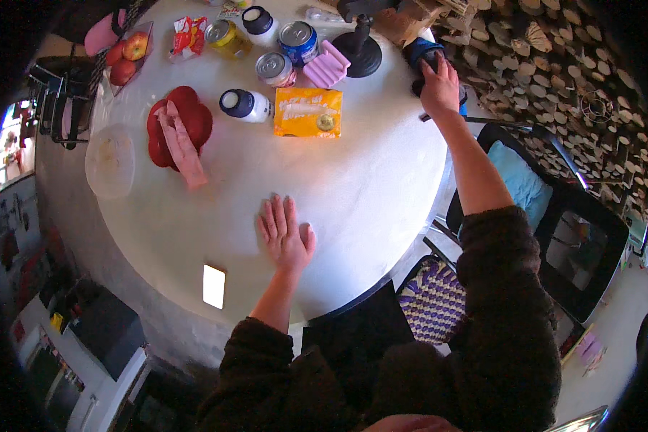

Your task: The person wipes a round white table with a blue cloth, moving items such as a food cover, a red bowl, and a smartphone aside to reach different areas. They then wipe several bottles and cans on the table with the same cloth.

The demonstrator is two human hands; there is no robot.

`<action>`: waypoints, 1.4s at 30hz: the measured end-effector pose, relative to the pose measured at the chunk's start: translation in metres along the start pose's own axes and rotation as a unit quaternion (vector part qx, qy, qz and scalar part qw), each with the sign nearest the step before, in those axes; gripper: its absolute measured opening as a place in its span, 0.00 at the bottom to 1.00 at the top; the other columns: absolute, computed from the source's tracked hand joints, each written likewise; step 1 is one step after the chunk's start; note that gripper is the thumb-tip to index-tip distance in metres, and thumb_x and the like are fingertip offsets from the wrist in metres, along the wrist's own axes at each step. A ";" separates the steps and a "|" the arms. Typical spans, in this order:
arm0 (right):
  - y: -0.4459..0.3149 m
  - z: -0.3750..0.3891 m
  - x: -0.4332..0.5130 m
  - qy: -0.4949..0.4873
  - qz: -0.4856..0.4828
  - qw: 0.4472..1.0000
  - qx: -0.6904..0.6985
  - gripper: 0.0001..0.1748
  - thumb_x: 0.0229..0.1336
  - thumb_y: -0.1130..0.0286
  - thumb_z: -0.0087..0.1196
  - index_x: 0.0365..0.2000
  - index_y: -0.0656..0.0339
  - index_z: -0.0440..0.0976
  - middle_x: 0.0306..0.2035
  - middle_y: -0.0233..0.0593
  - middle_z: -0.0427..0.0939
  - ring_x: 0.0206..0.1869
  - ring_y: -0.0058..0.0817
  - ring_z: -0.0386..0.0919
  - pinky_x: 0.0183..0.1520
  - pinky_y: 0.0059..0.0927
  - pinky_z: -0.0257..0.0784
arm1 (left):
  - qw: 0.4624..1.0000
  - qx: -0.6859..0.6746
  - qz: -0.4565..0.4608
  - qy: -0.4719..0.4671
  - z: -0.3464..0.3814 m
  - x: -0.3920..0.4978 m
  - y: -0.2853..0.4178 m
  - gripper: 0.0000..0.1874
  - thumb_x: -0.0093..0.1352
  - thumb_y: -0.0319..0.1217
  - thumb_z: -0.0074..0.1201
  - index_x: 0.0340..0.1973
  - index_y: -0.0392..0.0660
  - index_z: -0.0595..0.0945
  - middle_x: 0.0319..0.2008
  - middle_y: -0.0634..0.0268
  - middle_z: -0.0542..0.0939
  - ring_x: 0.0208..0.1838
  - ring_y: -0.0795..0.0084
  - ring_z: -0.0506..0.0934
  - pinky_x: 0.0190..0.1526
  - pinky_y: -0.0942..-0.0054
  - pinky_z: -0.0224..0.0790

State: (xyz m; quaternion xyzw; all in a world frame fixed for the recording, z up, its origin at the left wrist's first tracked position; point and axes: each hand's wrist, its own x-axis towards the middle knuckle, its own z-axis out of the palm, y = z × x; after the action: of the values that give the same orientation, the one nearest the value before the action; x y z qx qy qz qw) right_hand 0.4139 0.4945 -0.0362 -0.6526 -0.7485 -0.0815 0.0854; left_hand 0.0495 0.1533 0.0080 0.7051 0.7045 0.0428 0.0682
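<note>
My left hand lies palm down on the white round table, holding nothing, with the thumb spread from the fingers. A phone-like device with a bright white face lies to its left, near the table's front edge. My right hand reaches to the table's far right edge, its fingers over a blue-and-black object whose kind I cannot make out. Beyond my left hand is an orange box. Beside the box, a white bottle with a dark blue cap lies or leans.
A red flower-shaped dish carries a pink strip. Farther back are drink cans, a lilac plastic piece, a black stand, a red packet and apples. A chair stands to the right.
</note>
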 end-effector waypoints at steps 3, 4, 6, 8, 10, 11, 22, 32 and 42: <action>-0.019 0.000 -0.024 0.087 0.040 0.987 0.125 0.28 0.76 0.58 0.48 0.69 0.61 0.68 0.68 0.52 0.71 0.72 0.53 0.65 0.75 0.49 0.59 | 1.000 -0.002 0.006 0.003 -0.001 0.001 0.000 0.43 0.69 0.47 0.53 0.77 0.43 0.64 0.82 0.48 0.57 0.84 0.41 0.51 0.81 0.37 0.37; -0.030 -0.007 -0.036 0.071 0.040 0.990 0.118 0.29 0.76 0.58 0.48 0.69 0.63 0.68 0.67 0.52 0.73 0.71 0.52 0.66 0.75 0.49 0.60 | 1.000 -0.003 0.004 0.002 0.000 0.001 0.000 0.43 0.69 0.46 0.53 0.77 0.42 0.64 0.81 0.48 0.57 0.84 0.41 0.51 0.81 0.37 0.37; -0.061 -0.036 -0.095 0.025 -0.015 0.995 0.092 0.24 0.74 0.63 0.50 0.66 0.56 0.73 0.71 0.51 0.68 0.72 0.53 0.65 0.74 0.53 0.60 | 1.000 -0.011 0.004 -0.002 0.000 0.000 0.000 0.43 0.69 0.46 0.53 0.78 0.41 0.63 0.82 0.47 0.56 0.84 0.40 0.51 0.81 0.37 0.36; -0.089 -0.075 -0.159 -0.073 -0.071 0.988 0.118 0.18 0.68 0.67 0.54 0.55 0.47 0.83 0.73 0.48 0.65 0.75 0.54 0.62 0.75 0.59 0.59 | 1.000 -0.022 0.006 0.004 0.001 -0.001 -0.002 0.43 0.70 0.47 0.52 0.78 0.42 0.63 0.82 0.48 0.56 0.84 0.41 0.51 0.81 0.36 0.36; -0.101 -0.107 -0.207 -0.202 -0.111 0.965 0.122 0.19 0.63 0.70 0.56 0.53 0.44 0.84 0.75 0.44 0.64 0.79 0.52 0.57 0.80 0.59 0.53 | 0.999 -0.033 0.003 0.002 0.002 -0.002 -0.003 0.43 0.70 0.47 0.52 0.78 0.42 0.62 0.82 0.49 0.55 0.84 0.41 0.51 0.81 0.36 0.36; -0.100 -0.112 -0.213 -0.235 -0.130 0.958 0.099 0.20 0.63 0.69 0.56 0.53 0.43 0.85 0.75 0.43 0.64 0.79 0.51 0.56 0.80 0.59 0.53 | 0.999 -0.040 0.003 0.002 0.002 -0.002 -0.003 0.43 0.71 0.47 0.52 0.78 0.42 0.62 0.82 0.49 0.55 0.84 0.41 0.51 0.81 0.36 0.36; -0.103 -0.050 -0.088 0.027 -0.085 0.991 0.100 0.20 0.65 0.70 0.52 0.55 0.47 0.83 0.72 0.45 0.68 0.74 0.51 0.64 0.76 0.51 0.61 | 1.000 -0.023 -0.002 0.011 0.002 -0.003 -0.001 0.42 0.71 0.47 0.51 0.78 0.44 0.63 0.82 0.50 0.56 0.84 0.43 0.52 0.80 0.38 0.39; -0.147 -0.135 -0.317 -0.186 -0.229 0.932 0.212 0.24 0.61 0.63 0.60 0.58 0.46 0.81 0.74 0.39 0.66 0.79 0.48 0.57 0.81 0.57 0.53 | 0.998 -0.043 0.004 0.047 -0.001 -0.002 -0.002 0.41 0.71 0.48 0.50 0.77 0.44 0.65 0.81 0.51 0.58 0.83 0.43 0.54 0.80 0.37 0.39; -0.145 -0.080 -0.192 -0.045 -0.067 0.994 0.078 0.28 0.62 0.79 0.49 0.62 0.52 0.78 0.77 0.51 0.59 0.79 0.55 0.54 0.82 0.57 0.48 | 0.996 -0.065 -0.003 0.053 0.010 -0.006 -0.003 0.42 0.71 0.48 0.53 0.79 0.49 0.62 0.83 0.56 0.54 0.85 0.47 0.49 0.81 0.36 0.37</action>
State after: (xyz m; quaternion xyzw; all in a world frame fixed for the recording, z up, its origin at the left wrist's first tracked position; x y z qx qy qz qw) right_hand 0.2980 0.2711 -0.0050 -0.5955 -0.7975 0.0017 0.0967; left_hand 0.0480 0.1471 -0.0020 0.6941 0.7047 0.1256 0.0759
